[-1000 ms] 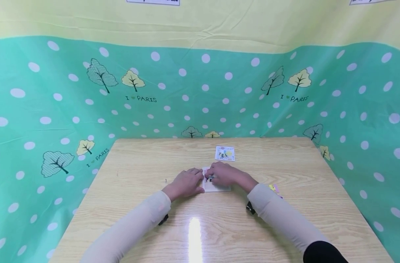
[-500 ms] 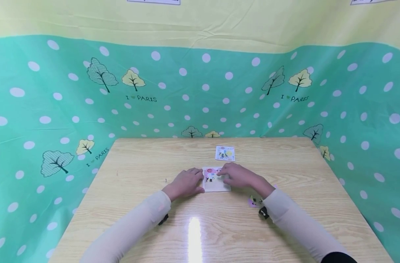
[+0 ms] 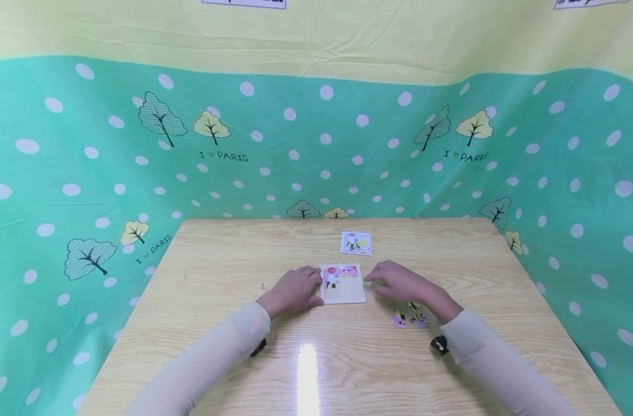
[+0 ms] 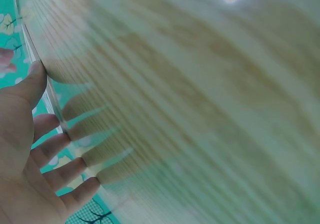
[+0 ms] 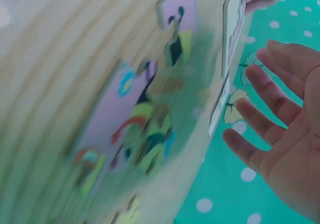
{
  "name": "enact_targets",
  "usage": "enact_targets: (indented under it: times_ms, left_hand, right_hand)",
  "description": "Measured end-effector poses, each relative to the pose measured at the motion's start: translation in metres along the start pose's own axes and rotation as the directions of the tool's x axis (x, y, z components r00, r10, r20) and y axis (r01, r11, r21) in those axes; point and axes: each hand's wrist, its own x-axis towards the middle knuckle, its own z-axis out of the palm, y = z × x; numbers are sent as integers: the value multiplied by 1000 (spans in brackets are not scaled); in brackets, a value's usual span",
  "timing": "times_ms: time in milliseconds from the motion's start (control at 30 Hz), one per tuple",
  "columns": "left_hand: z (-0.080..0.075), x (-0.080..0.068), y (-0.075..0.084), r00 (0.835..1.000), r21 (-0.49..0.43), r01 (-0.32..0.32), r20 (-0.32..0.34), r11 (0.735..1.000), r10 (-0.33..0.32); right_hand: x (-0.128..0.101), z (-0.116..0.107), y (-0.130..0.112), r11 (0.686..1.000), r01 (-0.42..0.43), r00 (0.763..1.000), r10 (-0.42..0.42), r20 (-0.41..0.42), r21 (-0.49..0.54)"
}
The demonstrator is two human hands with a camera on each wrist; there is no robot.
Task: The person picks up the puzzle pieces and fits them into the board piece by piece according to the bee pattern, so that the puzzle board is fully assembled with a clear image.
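A small white puzzle board (image 3: 350, 293) lies mid-table, with pink pictured pieces (image 3: 331, 270) along its top and at its left side; the lower part shows bare white. My left hand (image 3: 295, 290) rests at the board's left edge, its fingers and thumb relaxed against the table in the left wrist view. Just off the board's right edge hovers my right hand (image 3: 399, 282), fingers loosely bent; the right wrist view shows nothing held. Several loose jigsaw pieces (image 5: 112, 116) lie below and beside the right hand, partly under the forearm in the head view.
Behind the board lies a square picture card (image 3: 356, 243) with a bee on it. A green dotted cloth (image 3: 316, 144) hangs around the back and sides of the wooden table (image 3: 233, 248). Light glares on the tabletop in front.
My right hand has moved right, from over the board to beside it, uncovering the pieces at the board's top. Loose pieces have come into view under the right forearm. The left hand stays put.
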Motion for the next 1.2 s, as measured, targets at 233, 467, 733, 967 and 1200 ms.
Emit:
enact_targets:
  times_ms: [233, 467, 733, 967, 1200]
  left_hand:
    - [0, 0, 1, 1000, 16, 0, 2, 1000, 0]
    - [0, -1, 1, 1000, 6, -2, -3, 1000, 2]
    - [3, 0, 0, 1000, 12, 6, -4, 1000, -6]
    - [5, 1, 0, 1000, 10, 0, -10, 1000, 0]
    - [5, 1, -1, 1000, 15, -2, -11, 1000, 2]
  right_hand:
    - [-22, 1, 14, 997, -76, 997, 77, -26, 27]
    - [-43, 2, 28, 990, -139, 989, 139, -47, 11]
    - [-65, 3, 40, 995, -102, 991, 103, -80, 15]
    - [-78, 5, 49, 996, -90, 992, 90, -83, 6]
    - [-81, 7, 49, 996, -92, 994, 91, -61, -21]
